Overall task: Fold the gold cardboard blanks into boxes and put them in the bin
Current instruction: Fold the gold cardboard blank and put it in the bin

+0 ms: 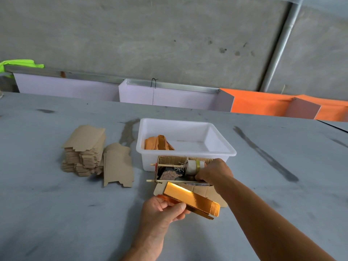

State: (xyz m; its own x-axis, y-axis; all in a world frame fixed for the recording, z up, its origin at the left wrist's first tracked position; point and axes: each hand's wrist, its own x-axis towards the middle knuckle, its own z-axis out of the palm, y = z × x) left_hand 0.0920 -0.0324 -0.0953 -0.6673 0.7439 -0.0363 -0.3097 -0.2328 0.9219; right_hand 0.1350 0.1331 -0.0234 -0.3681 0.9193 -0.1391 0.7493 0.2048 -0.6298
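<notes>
While left hand [162,211] pinched a half-folded gold blank [190,198], right hand [214,171] reached into glue rig [180,170], grip unclear; next prob. glue flap, then bin [185,152].

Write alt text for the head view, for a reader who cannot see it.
A person's left hand holds a flattened gold box over a grey table, while the right hand reaches into a cardboard tray holding a tape roll. Behind sits a white bin with gold pieces; blank stacks lie left.
</notes>
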